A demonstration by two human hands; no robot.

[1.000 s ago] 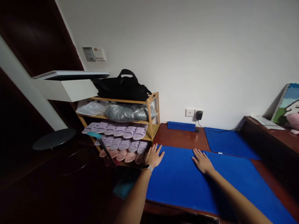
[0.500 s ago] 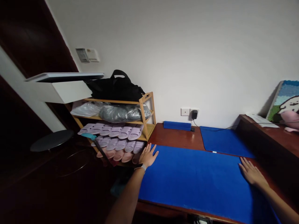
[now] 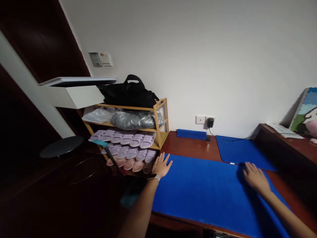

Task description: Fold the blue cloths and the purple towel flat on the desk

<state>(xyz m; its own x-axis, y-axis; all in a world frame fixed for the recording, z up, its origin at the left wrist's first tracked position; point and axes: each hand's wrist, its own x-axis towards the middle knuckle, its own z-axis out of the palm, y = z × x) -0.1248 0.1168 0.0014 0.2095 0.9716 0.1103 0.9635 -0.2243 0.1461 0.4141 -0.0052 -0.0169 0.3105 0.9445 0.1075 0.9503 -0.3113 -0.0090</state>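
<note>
A large blue cloth [image 3: 203, 191] lies spread flat over the brown wooden table [image 3: 192, 148]. My left hand [image 3: 162, 166], with a watch on its wrist, rests on the cloth's far left corner, fingers spread and empty. Over the right part of the cloth is my right hand [image 3: 256, 181], palm down, casting a shadow to its left; its fingers are stretched out and hold nothing. Behind it lies a second blue cloth [image 3: 241, 150] with a small white tag. A folded blue cloth [image 3: 191, 134] sits against the wall.
Left of the table stands a wooden rack [image 3: 158, 125] with several purple slippers [image 3: 133, 140] and a black bag [image 3: 131, 94] on top. A black plug adapter [image 3: 210, 122] trails its cable across the back. A raised brown ledge [image 3: 277, 138] borders the right side. A round stool [image 3: 61, 147] stands left.
My right hand has moved left, from the large cloth's right edge to over the cloth. My left hand stays on the far left corner. The view has shifted slightly.
</note>
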